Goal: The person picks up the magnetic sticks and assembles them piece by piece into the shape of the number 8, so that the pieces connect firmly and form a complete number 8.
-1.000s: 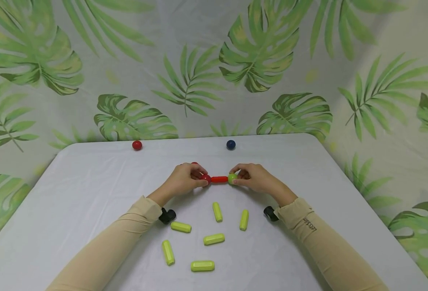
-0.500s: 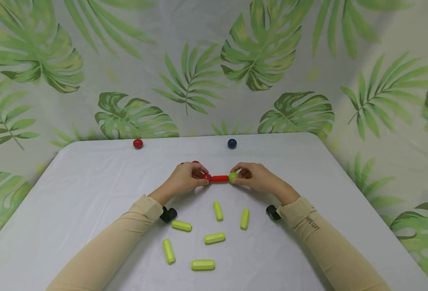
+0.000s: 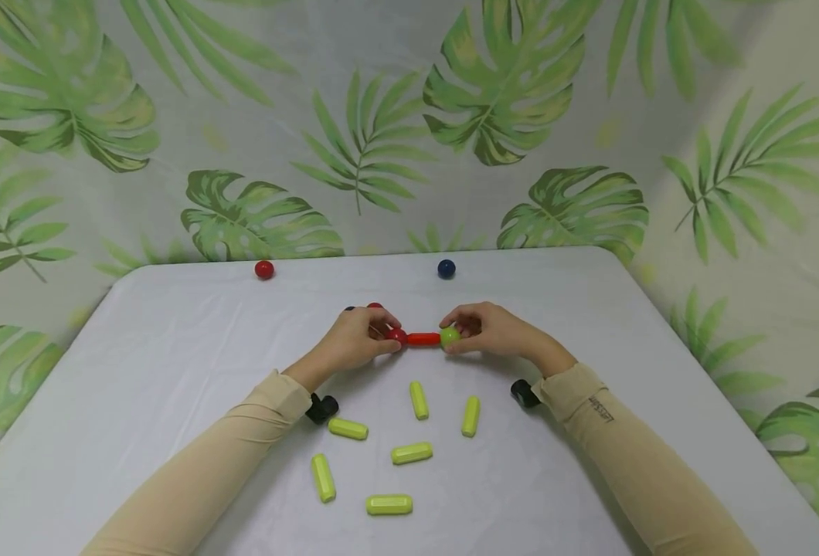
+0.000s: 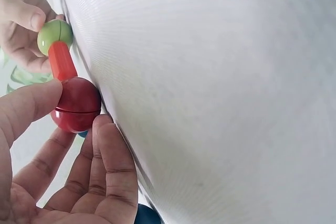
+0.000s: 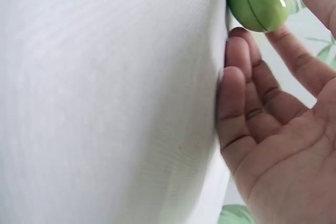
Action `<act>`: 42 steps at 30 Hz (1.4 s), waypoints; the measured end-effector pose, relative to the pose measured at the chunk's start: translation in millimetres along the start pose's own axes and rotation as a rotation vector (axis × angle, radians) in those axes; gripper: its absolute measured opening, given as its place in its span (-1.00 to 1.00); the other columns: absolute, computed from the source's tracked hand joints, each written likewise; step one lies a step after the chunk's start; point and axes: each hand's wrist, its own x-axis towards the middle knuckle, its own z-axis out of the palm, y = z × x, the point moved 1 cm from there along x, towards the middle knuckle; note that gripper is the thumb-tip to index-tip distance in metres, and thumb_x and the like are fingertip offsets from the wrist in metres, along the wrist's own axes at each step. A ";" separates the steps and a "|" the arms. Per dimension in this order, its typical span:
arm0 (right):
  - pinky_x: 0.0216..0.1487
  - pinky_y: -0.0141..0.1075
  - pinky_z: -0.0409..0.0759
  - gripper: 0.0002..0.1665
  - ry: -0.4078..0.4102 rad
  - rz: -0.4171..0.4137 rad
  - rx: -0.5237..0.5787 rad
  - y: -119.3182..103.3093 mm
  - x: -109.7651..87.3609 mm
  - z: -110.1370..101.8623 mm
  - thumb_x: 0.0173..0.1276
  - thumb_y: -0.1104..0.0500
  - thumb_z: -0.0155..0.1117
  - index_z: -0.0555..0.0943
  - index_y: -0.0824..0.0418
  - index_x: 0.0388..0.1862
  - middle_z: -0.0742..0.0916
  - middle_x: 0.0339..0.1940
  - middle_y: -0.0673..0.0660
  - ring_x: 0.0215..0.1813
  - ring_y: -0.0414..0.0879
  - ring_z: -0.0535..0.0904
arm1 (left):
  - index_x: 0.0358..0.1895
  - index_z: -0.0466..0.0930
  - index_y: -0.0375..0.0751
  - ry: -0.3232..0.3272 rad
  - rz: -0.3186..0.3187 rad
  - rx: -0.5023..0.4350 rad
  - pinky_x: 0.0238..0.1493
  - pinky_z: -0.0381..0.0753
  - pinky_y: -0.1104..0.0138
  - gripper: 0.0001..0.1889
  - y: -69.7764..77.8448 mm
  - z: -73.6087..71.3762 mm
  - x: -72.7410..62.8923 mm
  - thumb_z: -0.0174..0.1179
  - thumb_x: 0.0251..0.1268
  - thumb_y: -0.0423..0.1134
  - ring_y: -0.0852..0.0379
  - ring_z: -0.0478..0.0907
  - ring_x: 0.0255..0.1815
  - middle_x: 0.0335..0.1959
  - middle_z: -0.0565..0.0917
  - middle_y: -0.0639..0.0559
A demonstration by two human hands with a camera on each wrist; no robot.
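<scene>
A short red stick [image 3: 423, 339] joins a dark red ball [image 3: 397, 338] to a lime green ball [image 3: 449, 337], forming a dumbbell shape low over the white table. My left hand [image 3: 357, 338] pinches the dark red ball between thumb and fingers. In the left wrist view that ball [image 4: 77, 104] has a groove around it. At the other end, my right hand [image 3: 496, 333] has thumb and forefinger on either side of the green ball [image 5: 257, 2]. Its other fingers curl loosely near the cloth.
Several lime green sticks [image 3: 412, 453] lie scattered nearer me on the table [image 3: 521, 494]. Along the back edge sit a red ball [image 3: 264, 269] and a dark blue ball [image 3: 446, 269]. Another red ball [image 3: 375, 306] shows partly behind my left hand, beside a dark blue piece [image 3: 350, 309].
The right hand's fingers have shifted slightly, and more of the green ball shows between them. My left hand stays on the dark red ball. The head view has tilted a little.
</scene>
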 end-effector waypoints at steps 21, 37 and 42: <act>0.06 -0.24 0.53 -0.58 -0.084 0.035 0.037 -0.4 10.9 -6.2 0.39 0.08 0.58 0.76 0.20 0.16 0.76 -0.09 0.06 -0.05 -0.07 0.56 | 0.11 0.72 -0.14 0.008 0.036 0.021 0.05 0.70 0.19 -0.72 5.4 -13.1 -13.0 0.43 0.40 -0.21 0.04 0.76 -0.07 -0.09 0.78 -0.06; 0.11 -0.24 0.52 -0.55 -0.095 0.060 0.044 0.6 10.1 -2.8 0.38 0.06 0.59 0.75 0.19 0.18 0.75 -0.05 0.06 0.01 -0.05 0.56 | 0.21 0.69 -0.12 -0.283 0.143 0.067 -0.27 0.56 0.41 -0.63 37.7 9.6 -52.1 0.43 0.42 -0.13 0.24 0.57 -0.39 -0.37 0.72 0.14; 0.10 -0.24 0.51 -0.56 -0.094 0.063 0.053 0.7 9.8 -2.9 0.38 0.07 0.59 0.75 0.18 0.17 0.74 -0.08 0.05 -0.01 -0.06 0.55 | 0.22 0.72 -0.06 -0.351 0.147 0.082 -0.30 0.53 0.42 -0.63 42.6 17.4 -56.0 0.45 0.42 -0.11 0.26 0.56 -0.40 -0.40 0.71 0.13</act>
